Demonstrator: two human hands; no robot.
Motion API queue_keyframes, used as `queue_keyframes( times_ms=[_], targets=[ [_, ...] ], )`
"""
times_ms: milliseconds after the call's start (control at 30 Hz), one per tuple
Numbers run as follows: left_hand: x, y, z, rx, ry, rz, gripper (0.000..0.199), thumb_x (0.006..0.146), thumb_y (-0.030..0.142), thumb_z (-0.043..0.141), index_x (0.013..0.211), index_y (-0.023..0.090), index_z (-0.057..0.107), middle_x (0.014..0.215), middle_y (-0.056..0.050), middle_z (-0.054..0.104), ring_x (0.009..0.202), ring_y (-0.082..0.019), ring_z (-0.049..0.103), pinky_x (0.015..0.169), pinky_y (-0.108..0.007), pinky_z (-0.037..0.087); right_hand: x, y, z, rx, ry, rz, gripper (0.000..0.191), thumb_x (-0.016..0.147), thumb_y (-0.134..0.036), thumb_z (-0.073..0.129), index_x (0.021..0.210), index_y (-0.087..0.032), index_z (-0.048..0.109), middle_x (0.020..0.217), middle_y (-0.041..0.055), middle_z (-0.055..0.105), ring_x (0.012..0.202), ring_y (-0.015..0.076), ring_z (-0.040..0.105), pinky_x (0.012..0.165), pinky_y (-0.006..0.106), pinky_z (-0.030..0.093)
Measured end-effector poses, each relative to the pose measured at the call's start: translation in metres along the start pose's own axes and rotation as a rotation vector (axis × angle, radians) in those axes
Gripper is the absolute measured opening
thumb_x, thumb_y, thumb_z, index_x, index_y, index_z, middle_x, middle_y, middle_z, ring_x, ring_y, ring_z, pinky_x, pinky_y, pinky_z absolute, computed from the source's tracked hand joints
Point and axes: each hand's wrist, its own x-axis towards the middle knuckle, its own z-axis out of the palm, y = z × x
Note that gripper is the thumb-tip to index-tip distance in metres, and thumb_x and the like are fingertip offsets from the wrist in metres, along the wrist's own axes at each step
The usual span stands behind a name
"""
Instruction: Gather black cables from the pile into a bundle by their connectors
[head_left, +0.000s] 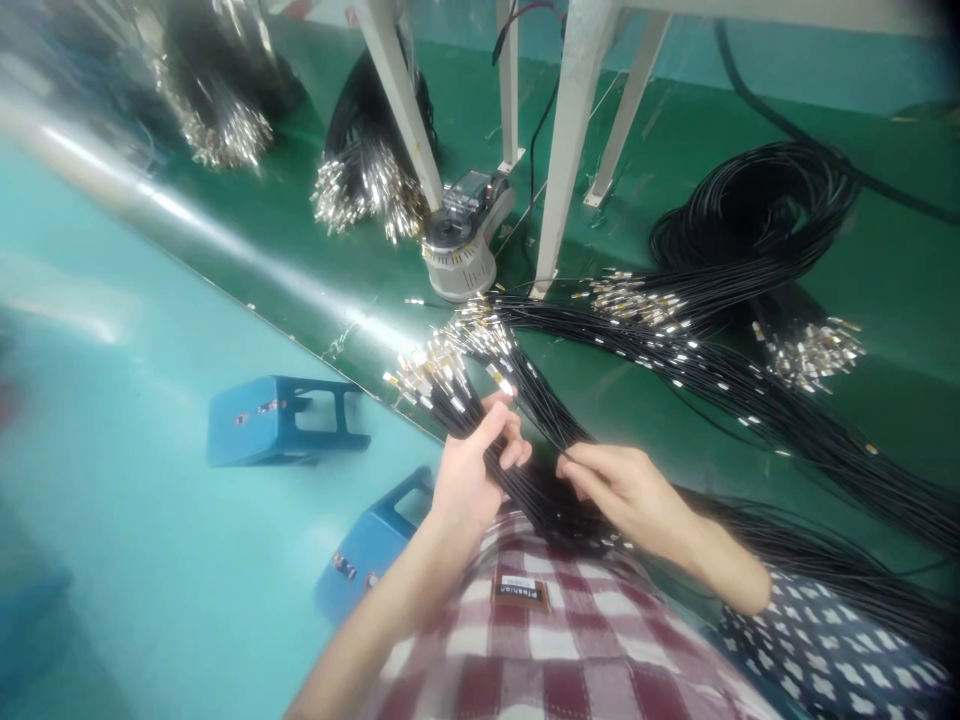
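Note:
My left hand point(480, 450) is wrapped round a thick bundle of black cables point(529, 490), whose shiny metal connector ends point(439, 370) fan out beyond my fingers. To the right of it, my right hand point(619, 485) pinches at black cable just where a second strand group point(544, 395) comes down from the table. Its fingertips are pressed together, and exactly how many cables are between them is hidden. More cables point(720, 375) with small white tags run across the green table to the right.
A grey-white round device point(461, 245) stands beside the table frame's legs point(570, 140). Coiled black cable point(750, 215) lies at the right, with tied cable bundles point(367, 185) at the back left. Two blue stools point(251, 420) stand on the floor beyond the table's metal edge point(225, 260).

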Motion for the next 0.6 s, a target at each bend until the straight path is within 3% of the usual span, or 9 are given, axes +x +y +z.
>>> queue_keyframes(
  times_ms=[100, 267, 333, 433, 500, 600],
  targets=[
    [-0.002, 0.001, 0.000, -0.018, 0.007, -0.007, 0.024, 0.079, 0.029, 0.074, 0.093, 0.013, 0.064, 0.065, 0.003, 0.054, 0.041, -0.002, 0.036, 0.049, -0.022, 0.034, -0.009, 0.005, -0.010, -0.037, -0.052, -0.010, 0.034, 0.100, -0.032, 0.040, 0.074, -0.020, 0.057, 0.063, 0.0008, 0.057, 0.060, 0.0139, 0.052, 0.060, 0.027, 0.038],
    [-0.007, -0.001, 0.006, 0.057, 0.014, 0.024, 0.015, 0.075, 0.021, 0.075, 0.076, 0.014, 0.063, 0.061, 0.003, 0.055, 0.042, -0.003, 0.039, 0.049, -0.023, 0.035, -0.023, 0.009, -0.035, -0.084, -0.152, 0.035, 0.029, 0.097, -0.035, 0.048, 0.078, -0.020, 0.066, 0.070, 0.0030, 0.065, 0.063, 0.0154, 0.056, 0.061, 0.028, 0.041],
    [-0.012, -0.002, 0.011, 0.091, 0.022, 0.039, 0.016, 0.074, 0.020, 0.076, 0.073, 0.014, 0.061, 0.060, 0.003, 0.055, 0.042, -0.003, 0.039, 0.049, -0.023, 0.034, -0.019, -0.001, -0.039, -0.059, -0.062, 0.031, 0.023, 0.093, -0.039, 0.054, 0.086, -0.022, 0.068, 0.085, 0.0052, 0.070, 0.076, 0.0186, 0.062, 0.070, 0.031, 0.045],
    [-0.018, -0.002, 0.018, 0.121, 0.005, 0.068, 0.015, 0.074, 0.020, 0.075, 0.072, 0.014, 0.062, 0.058, 0.004, 0.052, 0.043, -0.004, 0.041, 0.050, -0.023, 0.036, -0.003, -0.027, -0.033, -0.039, 0.191, 0.028, 0.022, 0.092, -0.040, 0.056, 0.089, -0.023, 0.069, 0.096, 0.0058, 0.071, 0.091, 0.0213, 0.062, 0.082, 0.034, 0.045],
    [-0.021, -0.003, 0.020, 0.118, 0.006, 0.083, 0.013, 0.076, 0.019, 0.073, 0.072, 0.014, 0.062, 0.059, 0.004, 0.052, 0.044, -0.004, 0.041, 0.051, -0.022, 0.037, 0.007, -0.042, -0.022, -0.040, 0.266, 0.048, 0.021, 0.094, -0.036, 0.054, 0.086, -0.023, 0.069, 0.092, 0.0042, 0.071, 0.088, 0.0201, 0.062, 0.080, 0.033, 0.044],
    [-0.023, -0.004, 0.019, 0.128, 0.007, 0.103, 0.011, 0.078, 0.018, 0.071, 0.071, 0.015, 0.062, 0.057, 0.004, 0.050, 0.045, -0.004, 0.041, 0.052, -0.021, 0.037, 0.014, -0.052, -0.005, 0.013, 0.276, 0.082, 0.022, 0.095, -0.031, 0.052, 0.082, -0.023, 0.069, 0.083, 0.0016, 0.072, 0.076, 0.0166, 0.061, 0.072, 0.030, 0.042]
  ],
)
